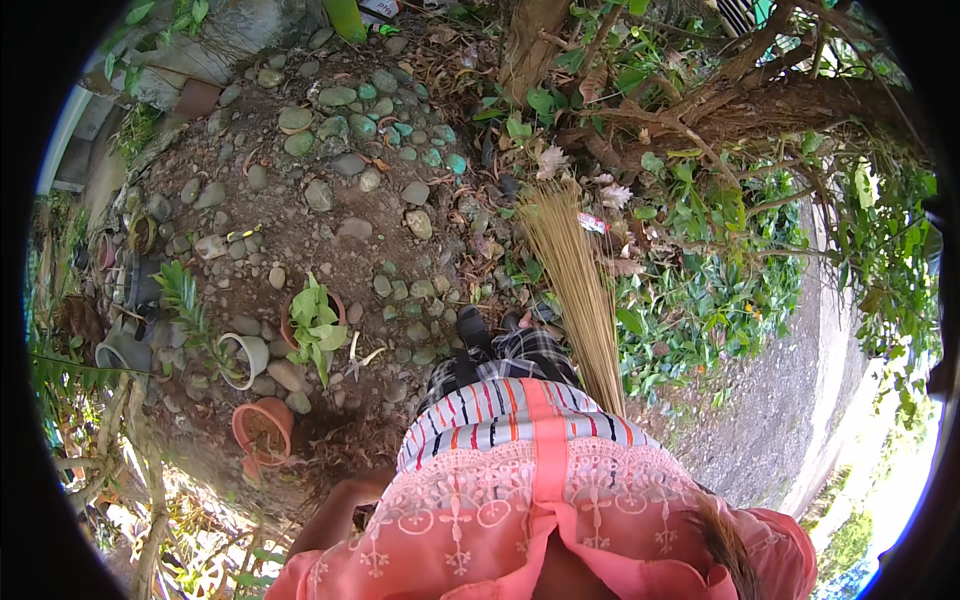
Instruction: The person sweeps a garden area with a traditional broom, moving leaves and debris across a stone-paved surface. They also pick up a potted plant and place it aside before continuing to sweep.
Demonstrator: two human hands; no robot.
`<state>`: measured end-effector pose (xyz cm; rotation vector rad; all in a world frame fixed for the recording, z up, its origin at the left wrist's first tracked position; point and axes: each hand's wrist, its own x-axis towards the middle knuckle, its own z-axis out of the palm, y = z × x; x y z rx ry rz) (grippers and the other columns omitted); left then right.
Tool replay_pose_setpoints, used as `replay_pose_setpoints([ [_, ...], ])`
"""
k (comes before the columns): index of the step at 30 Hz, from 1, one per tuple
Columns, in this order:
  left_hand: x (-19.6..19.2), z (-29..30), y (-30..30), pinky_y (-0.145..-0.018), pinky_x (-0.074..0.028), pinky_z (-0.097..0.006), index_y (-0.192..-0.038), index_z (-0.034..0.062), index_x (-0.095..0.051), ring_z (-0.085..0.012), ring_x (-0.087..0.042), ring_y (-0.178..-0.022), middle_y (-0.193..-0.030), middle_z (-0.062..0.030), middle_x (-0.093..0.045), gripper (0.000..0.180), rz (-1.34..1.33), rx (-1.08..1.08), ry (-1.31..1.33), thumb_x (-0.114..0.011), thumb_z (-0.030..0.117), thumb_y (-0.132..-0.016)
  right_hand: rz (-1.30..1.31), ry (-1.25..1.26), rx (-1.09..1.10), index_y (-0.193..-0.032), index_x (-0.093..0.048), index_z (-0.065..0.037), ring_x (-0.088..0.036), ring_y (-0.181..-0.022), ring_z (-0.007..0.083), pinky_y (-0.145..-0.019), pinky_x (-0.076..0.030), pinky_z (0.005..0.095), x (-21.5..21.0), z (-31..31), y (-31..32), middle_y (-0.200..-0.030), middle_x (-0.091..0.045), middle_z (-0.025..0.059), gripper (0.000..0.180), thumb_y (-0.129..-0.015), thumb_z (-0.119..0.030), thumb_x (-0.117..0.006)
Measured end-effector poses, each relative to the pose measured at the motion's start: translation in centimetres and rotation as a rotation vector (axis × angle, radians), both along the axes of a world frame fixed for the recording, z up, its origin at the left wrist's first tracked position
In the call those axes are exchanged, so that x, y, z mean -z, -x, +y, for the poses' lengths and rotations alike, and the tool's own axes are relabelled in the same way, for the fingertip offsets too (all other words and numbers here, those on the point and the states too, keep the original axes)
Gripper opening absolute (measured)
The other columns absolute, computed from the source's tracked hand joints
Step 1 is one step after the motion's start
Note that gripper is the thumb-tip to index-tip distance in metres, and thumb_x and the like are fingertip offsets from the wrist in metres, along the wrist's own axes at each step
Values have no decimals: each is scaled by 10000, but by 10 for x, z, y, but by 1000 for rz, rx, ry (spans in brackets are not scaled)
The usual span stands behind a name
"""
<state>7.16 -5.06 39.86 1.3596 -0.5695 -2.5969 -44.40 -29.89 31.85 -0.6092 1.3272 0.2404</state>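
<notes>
My left arm (328, 522) comes in at the lower left, bent beside my pink lace blouse (470, 500). The blouse covers most of my left hand (372, 486), so its fingers do not show. My right hand is nowhere in the picture. A stick broom (572, 280) made of long thin tan ribs slants in front of my right side, its bristles fanned out on the far side. Its near end disappears behind my striped clothing, and what holds it there is hidden. Pale-handled pruning shears (360, 357) lie spread on the soil.
Left of my feet stand a terracotta pot with a leafy plant (318, 325), a white pot (243, 361) and a tilted terracotta pot (263, 432). Rounded stones (330, 120) are scattered over the soil. Low green plants (710, 320) and a thick branch (760, 115) lie to the right.
</notes>
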Motion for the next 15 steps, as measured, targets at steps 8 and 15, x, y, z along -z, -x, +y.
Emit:
replay_pose_setpoints([
  [8, 29, 38, 10, -877, -424, -362, -1147, 34, -592, -184, -546, -975, -1112, -99, -617, 363, -198, -251, -35, -561, 263, -868, 47, 22, -29, -1135, -532, -3, -612, -784, 136, -633, -506, 277, -27, -23, -35, -903, -646, 66, 413, -774, -134, -685],
  [15, -7, 3, 5, -851, -440, -340, -1116, 40, -611, -165, -565, -942, -1069, -93, -636, 359, -226, -203, -66, -566, 298, -869, 76, 28, -61, -1138, -530, -5, -611, -780, 135, -632, -506, 279, -36, -39, -36, -902, -644, 66, 416, -774, -136, -683],
])
